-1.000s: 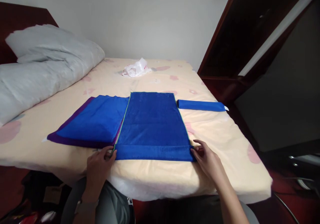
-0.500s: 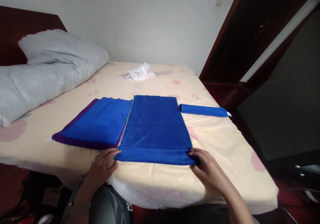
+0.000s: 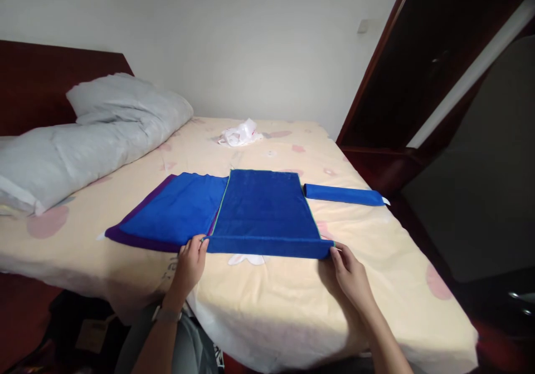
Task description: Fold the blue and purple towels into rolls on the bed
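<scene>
A dark blue towel [image 3: 267, 207] with green edging lies flat on the bed, its near end folded over into a band. My left hand [image 3: 193, 260] pinches the left end of this folded band. At the band's right end, my right hand [image 3: 350, 268] grips the other corner between thumb and fingers. The band looks slightly raised along its length. Left of the towel lies a stack of brighter blue cloth [image 3: 175, 207] over purple cloth [image 3: 144, 244]. To the right is a blue folded strip of cloth [image 3: 345, 194] with a white tag at its far-right end.
The bed [image 3: 397, 285] has a cream sheet with pink patterns. A grey quilt [image 3: 112, 140] is heaped at the left by the dark headboard [image 3: 54, 78]. A crumpled white plastic bag [image 3: 240, 133] lies toward the wall. A dark wooden cabinet [image 3: 384, 90] stands at the right.
Both hands have moved away from me with the towel's near band, turning it over onto the flat part, so less flat towel shows. The camera view has tilted up slightly.
</scene>
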The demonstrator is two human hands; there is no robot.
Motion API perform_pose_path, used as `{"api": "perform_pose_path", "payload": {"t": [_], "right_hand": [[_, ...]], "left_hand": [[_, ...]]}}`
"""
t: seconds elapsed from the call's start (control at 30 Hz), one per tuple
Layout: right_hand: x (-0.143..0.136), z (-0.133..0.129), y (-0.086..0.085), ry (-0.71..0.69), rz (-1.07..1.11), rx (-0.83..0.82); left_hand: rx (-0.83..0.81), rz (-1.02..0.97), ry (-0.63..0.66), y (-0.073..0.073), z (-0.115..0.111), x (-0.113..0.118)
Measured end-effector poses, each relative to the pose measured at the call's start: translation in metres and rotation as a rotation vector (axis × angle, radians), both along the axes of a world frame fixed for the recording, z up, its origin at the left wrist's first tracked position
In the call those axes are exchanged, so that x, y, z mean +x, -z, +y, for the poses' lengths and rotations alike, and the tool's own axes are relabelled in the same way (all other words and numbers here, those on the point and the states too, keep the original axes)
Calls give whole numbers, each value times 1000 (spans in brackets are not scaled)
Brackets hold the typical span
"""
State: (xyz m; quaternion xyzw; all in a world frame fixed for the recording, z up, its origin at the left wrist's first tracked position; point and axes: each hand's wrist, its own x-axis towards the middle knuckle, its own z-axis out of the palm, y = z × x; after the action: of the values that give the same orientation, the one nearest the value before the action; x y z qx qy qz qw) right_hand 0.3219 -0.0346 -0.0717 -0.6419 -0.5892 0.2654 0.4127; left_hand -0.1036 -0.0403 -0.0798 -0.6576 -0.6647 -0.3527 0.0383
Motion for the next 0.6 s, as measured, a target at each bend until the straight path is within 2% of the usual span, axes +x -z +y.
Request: {"api": "perform_pose_path", "payload": {"t": [0.1, 0.23, 0.43, 0.6], "right_hand": [[-2, 1, -2, 24, 36, 35], [9, -8, -4, 15, 19, 13], [19, -25, -1, -78, -215, -141], [12, -28, -8, -72, -301, -144]], "left_hand": [[56, -42, -17, -6, 3, 6], [72, -52, -54, -15, -9, 6], [-1, 204, 3, -3, -37, 1], [3, 247, 4, 1, -38, 2]]}}
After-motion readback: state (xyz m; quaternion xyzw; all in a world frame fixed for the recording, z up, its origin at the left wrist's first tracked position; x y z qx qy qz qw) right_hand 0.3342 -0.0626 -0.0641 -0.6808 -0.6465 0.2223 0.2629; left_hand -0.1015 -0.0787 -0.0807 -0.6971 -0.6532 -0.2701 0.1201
